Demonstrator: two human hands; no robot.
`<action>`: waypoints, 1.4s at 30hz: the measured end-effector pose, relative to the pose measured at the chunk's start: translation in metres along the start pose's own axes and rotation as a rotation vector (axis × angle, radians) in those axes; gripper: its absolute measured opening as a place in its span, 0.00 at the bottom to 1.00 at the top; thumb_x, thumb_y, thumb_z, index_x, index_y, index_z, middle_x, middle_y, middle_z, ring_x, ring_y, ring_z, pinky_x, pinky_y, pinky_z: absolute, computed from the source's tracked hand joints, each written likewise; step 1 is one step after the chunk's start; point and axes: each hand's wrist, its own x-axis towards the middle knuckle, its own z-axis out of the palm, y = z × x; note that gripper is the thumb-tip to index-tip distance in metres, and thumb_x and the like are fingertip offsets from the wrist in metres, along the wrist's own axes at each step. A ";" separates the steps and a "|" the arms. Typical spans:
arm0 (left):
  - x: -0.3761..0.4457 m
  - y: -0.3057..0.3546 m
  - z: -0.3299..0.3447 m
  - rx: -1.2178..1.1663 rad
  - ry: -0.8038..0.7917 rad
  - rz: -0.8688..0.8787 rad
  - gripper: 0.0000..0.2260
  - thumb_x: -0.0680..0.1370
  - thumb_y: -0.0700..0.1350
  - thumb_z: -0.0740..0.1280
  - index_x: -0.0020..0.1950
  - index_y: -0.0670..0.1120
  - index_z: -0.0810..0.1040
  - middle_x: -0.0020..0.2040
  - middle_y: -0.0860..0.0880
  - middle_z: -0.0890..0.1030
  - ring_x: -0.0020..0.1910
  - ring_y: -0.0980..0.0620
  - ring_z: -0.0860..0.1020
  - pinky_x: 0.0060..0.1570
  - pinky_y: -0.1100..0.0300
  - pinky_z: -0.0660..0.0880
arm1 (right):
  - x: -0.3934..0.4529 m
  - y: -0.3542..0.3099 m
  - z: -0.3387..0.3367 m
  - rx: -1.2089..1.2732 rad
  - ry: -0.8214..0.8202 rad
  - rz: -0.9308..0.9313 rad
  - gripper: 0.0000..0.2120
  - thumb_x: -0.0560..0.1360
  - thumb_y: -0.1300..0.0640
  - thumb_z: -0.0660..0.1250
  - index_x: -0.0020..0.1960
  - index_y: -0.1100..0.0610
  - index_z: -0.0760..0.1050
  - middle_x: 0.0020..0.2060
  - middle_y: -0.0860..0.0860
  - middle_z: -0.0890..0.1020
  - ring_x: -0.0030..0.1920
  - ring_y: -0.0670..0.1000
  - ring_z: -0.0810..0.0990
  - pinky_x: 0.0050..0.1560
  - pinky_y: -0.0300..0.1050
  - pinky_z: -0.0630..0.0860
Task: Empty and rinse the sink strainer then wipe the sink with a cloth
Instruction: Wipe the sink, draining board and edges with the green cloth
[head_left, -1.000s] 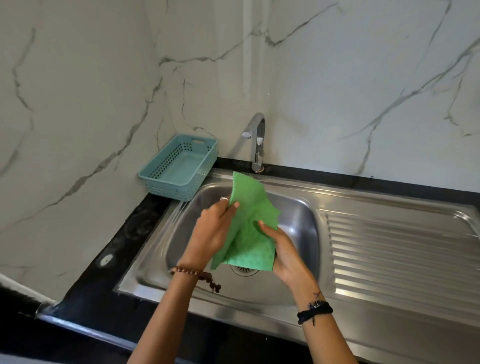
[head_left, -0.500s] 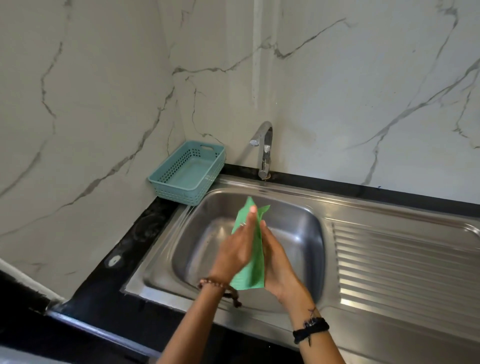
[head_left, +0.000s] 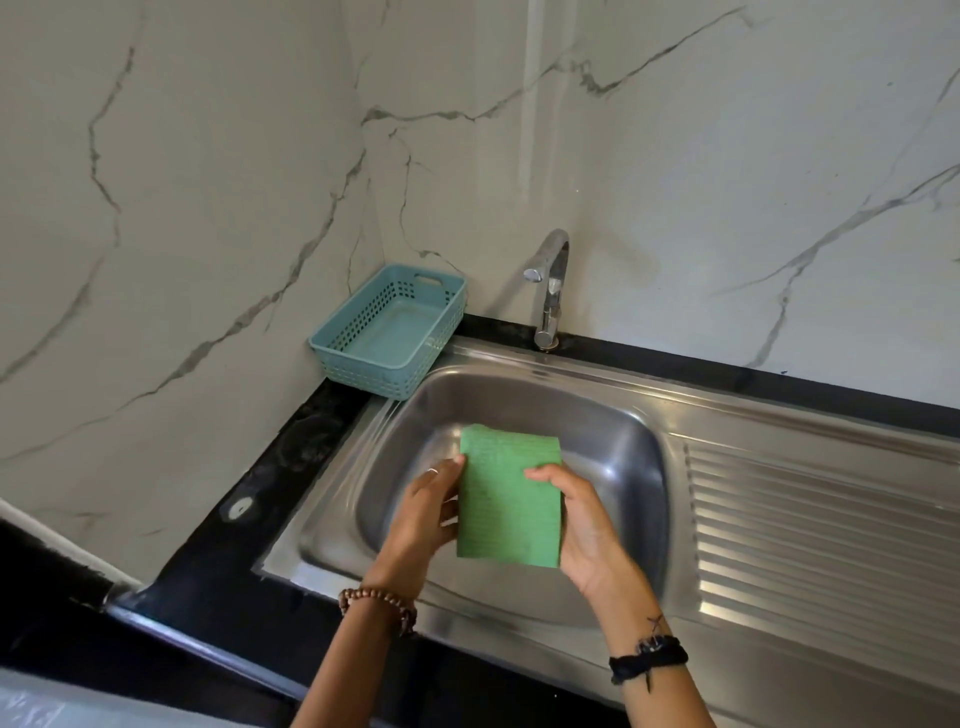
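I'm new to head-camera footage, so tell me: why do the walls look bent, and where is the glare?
Head view: the wide-angle lens bows the white marble wall and black counter edge near the frame borders; bright glare streaks the stainless steel sink, strongest on its ribbed drainboard; the folded green cloth, held by the left hand and right hand, looks matte and sharp.
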 end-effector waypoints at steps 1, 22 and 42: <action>0.005 -0.003 -0.002 0.027 -0.001 -0.009 0.10 0.80 0.47 0.58 0.56 0.48 0.77 0.48 0.47 0.81 0.45 0.51 0.80 0.39 0.61 0.76 | 0.003 0.001 0.001 -0.064 0.021 -0.007 0.10 0.72 0.64 0.61 0.52 0.55 0.75 0.39 0.54 0.84 0.38 0.54 0.83 0.38 0.48 0.79; 0.247 0.163 -0.144 0.444 0.026 0.342 0.33 0.67 0.39 0.60 0.72 0.45 0.61 0.66 0.40 0.73 0.64 0.43 0.73 0.64 0.47 0.70 | 0.252 -0.080 0.152 -0.739 0.046 -0.270 0.28 0.72 0.70 0.60 0.65 0.47 0.60 0.46 0.45 0.77 0.42 0.40 0.78 0.32 0.33 0.75; 0.322 0.110 -0.160 1.377 -0.070 0.073 0.20 0.77 0.36 0.61 0.69 0.45 0.67 0.69 0.38 0.61 0.63 0.39 0.72 0.64 0.51 0.70 | 0.333 -0.022 0.173 -2.020 0.257 0.041 0.16 0.81 0.61 0.53 0.67 0.63 0.65 0.66 0.61 0.68 0.65 0.56 0.69 0.66 0.45 0.66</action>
